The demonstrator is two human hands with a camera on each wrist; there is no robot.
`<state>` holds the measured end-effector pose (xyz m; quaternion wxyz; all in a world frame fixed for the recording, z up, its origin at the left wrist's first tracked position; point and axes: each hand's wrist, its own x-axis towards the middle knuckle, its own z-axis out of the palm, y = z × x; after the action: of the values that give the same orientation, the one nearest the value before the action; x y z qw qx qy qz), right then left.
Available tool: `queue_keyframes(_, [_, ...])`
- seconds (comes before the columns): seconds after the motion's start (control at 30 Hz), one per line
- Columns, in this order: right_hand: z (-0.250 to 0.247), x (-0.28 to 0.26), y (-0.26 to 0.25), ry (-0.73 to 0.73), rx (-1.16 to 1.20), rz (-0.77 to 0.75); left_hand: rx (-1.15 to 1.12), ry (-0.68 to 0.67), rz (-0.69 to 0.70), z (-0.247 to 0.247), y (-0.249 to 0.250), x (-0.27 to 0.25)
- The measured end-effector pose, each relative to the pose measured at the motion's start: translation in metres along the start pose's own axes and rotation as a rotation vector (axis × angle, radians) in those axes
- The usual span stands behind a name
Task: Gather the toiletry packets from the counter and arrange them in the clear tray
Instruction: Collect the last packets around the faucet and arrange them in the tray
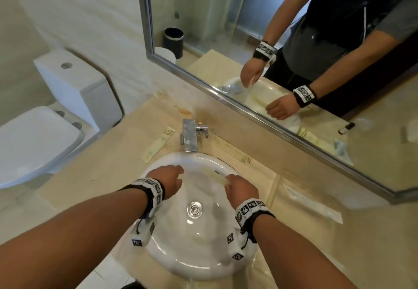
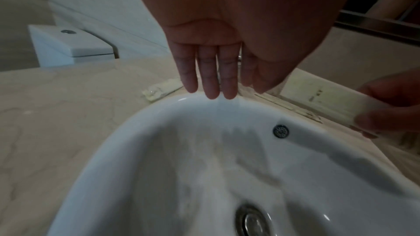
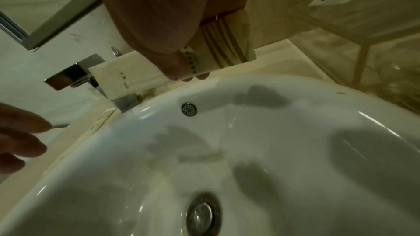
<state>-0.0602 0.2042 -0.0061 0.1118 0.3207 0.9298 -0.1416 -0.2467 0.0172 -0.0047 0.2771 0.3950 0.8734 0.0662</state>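
While both hands are held over the white sink (image 1: 172, 264), a small bunch of cream toiletry packets (image 3: 223, 49) is gripped in the right hand (image 1: 241, 190), with the fingers (image 3: 175, 71) curled round them; one long packet end is seen poking out toward the faucet (image 1: 190, 136). The left hand (image 1: 168, 180) is kept flat and relaxed, its fingers (image 2: 210, 76) stretched out straight, close together and holding nothing, the tips seen just at the basin's far rim in the left wrist view.

More packets are still left on the beige tabletop (image 1: 95, 175): one packet (image 1: 158, 144) is lying to the left of the faucet, just beside the sink rim, and another long packet (image 1: 233, 150) is lying along the back edge on the right, under the mirror (image 1: 271, 51). A clear-wrapped packet (image 1: 314, 205) is also lying flat on the tabletop further right, well apart from the sink.

The clear tray (image 3: 363, 30) is seen only in the right wrist view, off to the right of the basin, and what's in it can't be made out. A toilet (image 1: 38, 135) is seen at the left.
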Motion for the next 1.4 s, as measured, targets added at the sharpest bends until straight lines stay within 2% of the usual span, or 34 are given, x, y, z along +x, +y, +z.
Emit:
queue_keyframes(0.17, [-0.015, 0.036, 0.0, 0.01, -0.026, 0.081, 0.1, 0.004, -0.057, -0.017, -0.012, 0.037])
queue_keyframes(0.37, [-0.004, 0.071, -0.009, -0.063, -0.032, 0.143, 0.089, -0.002, -0.165, -0.016, -0.023, 0.072])
queue_keyframes(0.53, [0.0, 0.1, -0.004, -0.055, -0.081, 0.187, 0.079, 0.037, -0.255, -0.013, -0.04, 0.098])
queue_keyframes(0.73, [0.007, 0.135, -0.001, -0.024, -0.072, 0.209, 0.004, 0.008, -0.33, -0.009, -0.045, 0.122])
queue_keyframes(0.9, [0.021, 0.161, 0.002, -0.062, -0.062, 0.167, 0.074, 0.095, -0.337, -0.006, -0.057, 0.135])
queue_keyframes(1.1, [0.024, 0.17, 0.001, -0.07, -0.1, 0.274, 0.066, 0.145, -0.401, -0.012, -0.064, 0.144])
queue_keyframes(1.23, [0.022, 0.174, -0.002, -0.084, -0.067, 0.31, -0.029, 0.159, -0.445, -0.013, -0.064, 0.149])
queue_keyframes(1.4, [0.019, 0.174, 0.0, -0.129, 0.01, 0.349, -0.102, 0.132, -0.48, -0.014, -0.066, 0.154])
